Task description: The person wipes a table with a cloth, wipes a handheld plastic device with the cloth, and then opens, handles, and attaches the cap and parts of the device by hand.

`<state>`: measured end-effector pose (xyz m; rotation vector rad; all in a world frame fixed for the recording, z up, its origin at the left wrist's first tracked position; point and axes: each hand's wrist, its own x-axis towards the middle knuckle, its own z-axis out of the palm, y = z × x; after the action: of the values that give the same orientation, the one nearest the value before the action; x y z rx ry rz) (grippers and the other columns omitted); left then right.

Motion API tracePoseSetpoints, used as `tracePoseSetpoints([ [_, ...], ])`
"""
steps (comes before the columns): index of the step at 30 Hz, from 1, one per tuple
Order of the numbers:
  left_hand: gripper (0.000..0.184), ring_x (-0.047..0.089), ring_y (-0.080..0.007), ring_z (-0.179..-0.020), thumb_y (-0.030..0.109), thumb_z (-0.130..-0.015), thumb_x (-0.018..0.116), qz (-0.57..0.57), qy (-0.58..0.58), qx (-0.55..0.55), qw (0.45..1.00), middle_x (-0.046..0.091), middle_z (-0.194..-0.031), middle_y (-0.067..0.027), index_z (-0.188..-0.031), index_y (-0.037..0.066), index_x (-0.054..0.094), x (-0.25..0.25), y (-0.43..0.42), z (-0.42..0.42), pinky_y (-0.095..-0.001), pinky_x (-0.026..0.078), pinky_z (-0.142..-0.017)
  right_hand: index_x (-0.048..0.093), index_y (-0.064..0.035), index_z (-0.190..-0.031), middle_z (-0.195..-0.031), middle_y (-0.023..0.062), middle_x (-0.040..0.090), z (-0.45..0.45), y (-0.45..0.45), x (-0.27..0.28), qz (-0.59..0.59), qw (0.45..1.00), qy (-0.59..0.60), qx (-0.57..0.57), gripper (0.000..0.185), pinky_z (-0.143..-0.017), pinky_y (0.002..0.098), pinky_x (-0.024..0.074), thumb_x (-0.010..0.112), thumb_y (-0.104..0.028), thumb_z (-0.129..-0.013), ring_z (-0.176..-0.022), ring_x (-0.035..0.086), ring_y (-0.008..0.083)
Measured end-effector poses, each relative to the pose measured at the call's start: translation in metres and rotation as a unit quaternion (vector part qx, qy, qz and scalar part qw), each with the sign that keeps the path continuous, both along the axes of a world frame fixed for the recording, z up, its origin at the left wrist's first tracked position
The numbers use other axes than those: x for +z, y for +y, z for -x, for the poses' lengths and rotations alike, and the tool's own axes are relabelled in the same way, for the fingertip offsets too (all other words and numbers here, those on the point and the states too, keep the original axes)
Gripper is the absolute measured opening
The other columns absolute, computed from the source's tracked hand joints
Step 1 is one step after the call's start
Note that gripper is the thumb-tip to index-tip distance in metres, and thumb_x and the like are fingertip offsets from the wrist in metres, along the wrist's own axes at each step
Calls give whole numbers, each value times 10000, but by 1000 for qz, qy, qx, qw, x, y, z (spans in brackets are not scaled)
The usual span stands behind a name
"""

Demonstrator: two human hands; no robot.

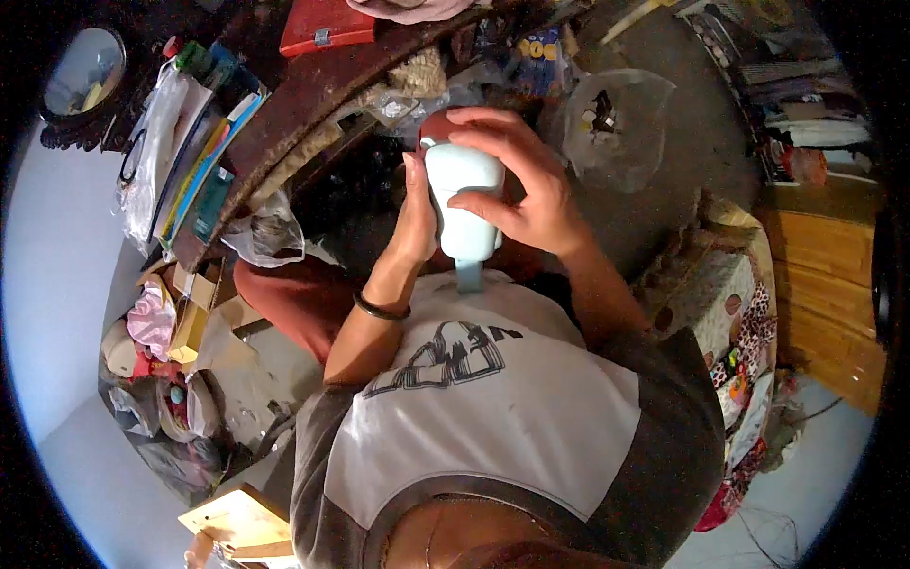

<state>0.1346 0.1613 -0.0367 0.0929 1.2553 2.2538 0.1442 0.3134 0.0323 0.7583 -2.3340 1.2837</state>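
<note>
A pale white rounded plastic container (464,194) is held upright in front of my chest. It has a dark red part at its top (437,125) and a blue-grey tab or strap (468,275) at its lower end. I cannot tell its exact kind. My left hand (417,213) presses along its left side, with a dark bangle (381,306) on the wrist. My right hand (531,180) curves round the right side, its thumb on the front and its fingers reaching over the red top.
A dark wooden table edge (332,81) runs across ahead, with a red box (327,27) on it. Books and folders (204,142) stand at the left. A clear plastic bag (621,133) lies on the floor. Cardboard boxes (194,303) and a wooden cabinet (825,284) flank me.
</note>
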Motion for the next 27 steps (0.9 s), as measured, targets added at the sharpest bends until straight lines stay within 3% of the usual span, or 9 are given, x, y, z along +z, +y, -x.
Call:
tracePoseSetpoints([
  [5,798,626,-233,-1001,667,-927,89,-28,-54,-10,998,599,-1124,-127,-1293,56,446,-9,3,3,-358,540,-843,566,-44,-1215,-1272,114,548,3,6,-9,-30,999,-32,6,555,-948,380,449,783,-100,-706,-1150,543,288],
  [8,886,614,-291,-1059,751,-874,113,-20,-55,-29,998,603,-1176,-152,-1301,62,472,-30,4,6,-422,518,-900,571,-55,-1222,-1262,109,558,2,9,-17,-27,999,-46,-2,548,-945,379,452,779,-107,-717,-1143,550,283],
  [19,757,626,-256,-1018,659,-942,166,18,-56,-39,998,610,-1152,-126,-1289,66,483,-47,10,7,-401,517,-888,571,-45,-1247,-1260,145,557,-6,17,-47,-78,994,-53,-56,525,-917,374,466,751,-100,-757,-1123,564,306],
  [22,709,618,-177,-972,596,-976,208,74,-15,14,997,635,-1081,-103,-1221,26,550,-45,8,1,-319,500,-838,514,-9,-1294,-1263,152,557,-10,14,-35,-51,995,-68,-50,539,-969,366,422,713,-80,-799,-1160,543,279],
  [25,633,589,-134,-865,529,-1001,254,114,85,73,987,630,-945,-65,-1100,6,597,-35,9,-15,-289,478,-744,474,-7,-1317,-1288,175,534,-23,6,-46,116,978,-163,-52,560,-1013,380,396,701,-152,-827,-1189,523,286],
  [27,611,539,-119,-792,518,-1000,281,131,130,70,980,595,-867,-36,-1022,-5,595,-44,3,-25,-285,449,-684,375,24,-1371,-1293,187,524,-37,-2,-40,234,937,-258,-28,584,-1034,369,366,631,-65,-854,-1206,501,260],
])
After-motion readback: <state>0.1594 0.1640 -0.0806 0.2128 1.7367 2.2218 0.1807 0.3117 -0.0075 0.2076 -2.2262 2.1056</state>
